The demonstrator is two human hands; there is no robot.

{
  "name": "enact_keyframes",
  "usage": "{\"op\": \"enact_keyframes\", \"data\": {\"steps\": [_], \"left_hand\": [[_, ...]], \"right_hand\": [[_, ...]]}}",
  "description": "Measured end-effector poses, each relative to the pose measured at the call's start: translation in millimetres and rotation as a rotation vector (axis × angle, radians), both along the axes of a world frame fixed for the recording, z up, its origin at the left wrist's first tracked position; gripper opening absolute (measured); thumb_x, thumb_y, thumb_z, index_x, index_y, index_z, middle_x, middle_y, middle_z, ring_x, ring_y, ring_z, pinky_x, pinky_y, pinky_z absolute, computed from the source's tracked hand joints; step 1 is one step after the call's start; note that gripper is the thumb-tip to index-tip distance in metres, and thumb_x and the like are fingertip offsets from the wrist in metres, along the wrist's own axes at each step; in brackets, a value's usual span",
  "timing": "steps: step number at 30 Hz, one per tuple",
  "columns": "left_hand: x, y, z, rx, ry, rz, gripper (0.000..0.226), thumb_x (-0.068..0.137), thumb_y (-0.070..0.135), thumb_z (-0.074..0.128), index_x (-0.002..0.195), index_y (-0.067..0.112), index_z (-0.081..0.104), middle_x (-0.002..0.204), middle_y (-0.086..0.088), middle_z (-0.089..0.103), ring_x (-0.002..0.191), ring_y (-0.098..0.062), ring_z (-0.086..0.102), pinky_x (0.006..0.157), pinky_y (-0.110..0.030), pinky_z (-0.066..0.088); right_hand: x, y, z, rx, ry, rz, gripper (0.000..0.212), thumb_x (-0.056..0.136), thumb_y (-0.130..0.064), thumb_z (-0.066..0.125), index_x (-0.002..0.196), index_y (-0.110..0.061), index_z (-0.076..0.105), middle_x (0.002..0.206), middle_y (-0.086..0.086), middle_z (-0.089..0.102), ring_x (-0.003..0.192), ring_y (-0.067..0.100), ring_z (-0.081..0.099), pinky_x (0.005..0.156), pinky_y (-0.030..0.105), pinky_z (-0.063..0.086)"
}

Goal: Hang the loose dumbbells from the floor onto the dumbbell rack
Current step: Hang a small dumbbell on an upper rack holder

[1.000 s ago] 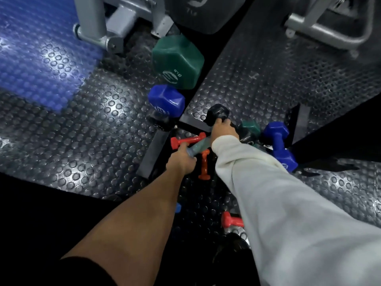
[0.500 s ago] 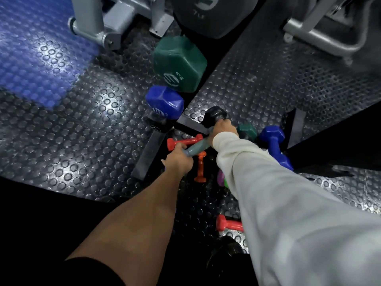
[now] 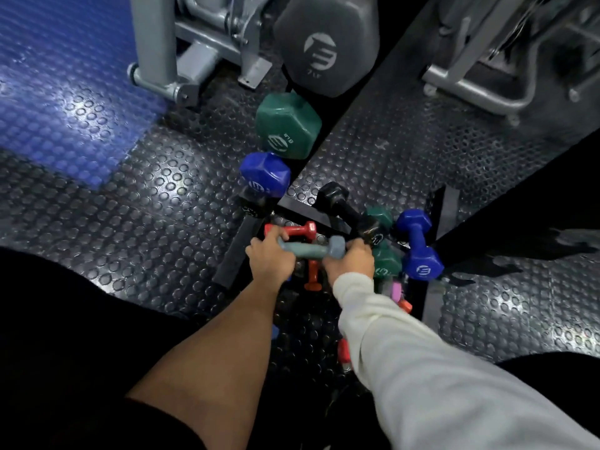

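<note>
A small grey-blue dumbbell (image 3: 310,250), matte with hexagonal ends, lies crosswise between both hands above the rack (image 3: 328,219). The left hand (image 3: 271,258) curls around its left end; the right hand (image 3: 350,263) seems to grip the right end, though its fingers are hidden. A red dumbbell (image 3: 292,229) sits just beyond.

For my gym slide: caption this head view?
Left hand and right hand hold a grey-blue dumbbell level above the rack's small red dumbbells.
</note>
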State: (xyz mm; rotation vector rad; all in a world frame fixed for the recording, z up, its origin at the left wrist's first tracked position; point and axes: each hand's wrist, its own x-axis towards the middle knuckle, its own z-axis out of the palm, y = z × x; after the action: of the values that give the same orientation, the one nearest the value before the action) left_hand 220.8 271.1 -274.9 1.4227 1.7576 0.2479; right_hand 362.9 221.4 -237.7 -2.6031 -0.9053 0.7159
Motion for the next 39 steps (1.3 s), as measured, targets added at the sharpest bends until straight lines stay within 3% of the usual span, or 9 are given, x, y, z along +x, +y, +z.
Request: {"op": "enact_keyframes", "data": {"steps": [6,10,13,17,23,26,32,35,39], "left_hand": [[-11,-30,16,0.050,0.091,-0.262,0.041,0.081,0.008,0.058,0.101,0.043,0.056,0.106,-0.004,0.053,0.105,-0.028,0.045,0.090,-0.032,0.035],[-29,-56,24,0.045,0.145,-0.324,0.040,0.087,0.012,0.061,0.119,0.035,0.057,0.109,-0.006,0.048,0.103,-0.026,0.041,0.093,-0.037,0.042],[-37,-72,19,-0.005,0.166,-0.367,0.039,0.088,0.015,0.061,0.118,0.039,0.052,0.110,-0.005,0.049,0.100,-0.023,0.036,0.091,-0.034,0.039],[-40,-92,14,-0.065,0.177,-0.430,0.039,0.084,0.018,0.059,0.117,0.039,0.052,0.112,-0.006,0.051,0.101,-0.026,0.039,0.088,-0.035,0.039],[-28,-104,1,-0.057,0.223,-0.583,0.043,0.089,0.026,0.063,0.127,0.044,0.051,0.121,-0.009,0.057,0.114,-0.031,0.048,0.099,-0.040,0.048],[-17,-104,-4,-0.093,0.234,-0.638,0.050,0.094,0.016,0.058,0.138,0.038,0.052,0.124,-0.010,0.059,0.122,-0.031,0.053,0.099,-0.043,0.052],[1,-89,-8,-0.100,0.252,-0.542,0.034,0.091,0.021,0.062,0.121,0.033,0.070,0.121,-0.006,0.064,0.109,-0.026,0.064,0.091,-0.042,0.057],[5,-80,-9,-0.025,0.199,-0.412,0.025,0.092,0.022,0.061,0.113,0.028,0.074,0.116,-0.005,0.063,0.100,-0.027,0.066,0.086,-0.040,0.057],[14,-51,-7,0.089,0.094,-0.217,0.018,0.094,0.020,0.060,0.103,0.022,0.075,0.111,-0.007,0.065,0.087,-0.025,0.066,0.079,-0.034,0.054]], "right_hand": [[-19,-65,-11,0.036,0.120,-0.288,0.020,0.080,-0.029,0.069,0.096,-0.018,0.064,0.100,0.008,0.066,0.095,0.037,0.067,0.081,0.033,0.051],[-18,-74,-12,0.020,0.098,-0.205,0.027,0.081,-0.038,0.067,0.101,-0.020,0.065,0.107,0.010,0.068,0.096,0.037,0.067,0.088,0.039,0.056],[-17,-85,-13,0.017,0.050,-0.165,0.035,0.087,-0.044,0.059,0.110,-0.019,0.065,0.111,0.012,0.067,0.099,0.039,0.065,0.090,0.039,0.054],[-15,-107,-23,-0.079,0.018,-0.108,0.034,0.088,-0.037,0.063,0.111,-0.012,0.063,0.112,0.015,0.064,0.102,0.041,0.064,0.089,0.040,0.051],[-9,-130,-38,-0.209,0.026,-0.200,0.028,0.086,-0.029,0.066,0.106,-0.010,0.064,0.114,0.014,0.065,0.106,0.037,0.064,0.087,0.039,0.052],[-4,-130,-43,-0.216,0.057,-0.261,0.030,0.090,-0.030,0.064,0.110,-0.008,0.063,0.118,0.015,0.063,0.109,0.036,0.063,0.088,0.037,0.050],[-10,-115,-45,-0.302,0.060,-0.236,0.040,0.085,-0.015,0.068,0.123,-0.008,0.056,0.132,0.013,0.053,0.118,0.035,0.058,0.095,0.037,0.048],[-17,-106,-45,-0.165,0.023,-0.187,0.039,0.087,-0.020,0.067,0.123,-0.012,0.058,0.129,0.012,0.052,0.111,0.038,0.060,0.088,0.039,0.048],[-20,-66,-45,0.058,0.058,-0.187,0.031,0.085,-0.027,0.068,0.113,-0.015,0.066,0.119,0.011,0.062,0.108,0.034,0.061,0.091,0.037,0.048]]}}
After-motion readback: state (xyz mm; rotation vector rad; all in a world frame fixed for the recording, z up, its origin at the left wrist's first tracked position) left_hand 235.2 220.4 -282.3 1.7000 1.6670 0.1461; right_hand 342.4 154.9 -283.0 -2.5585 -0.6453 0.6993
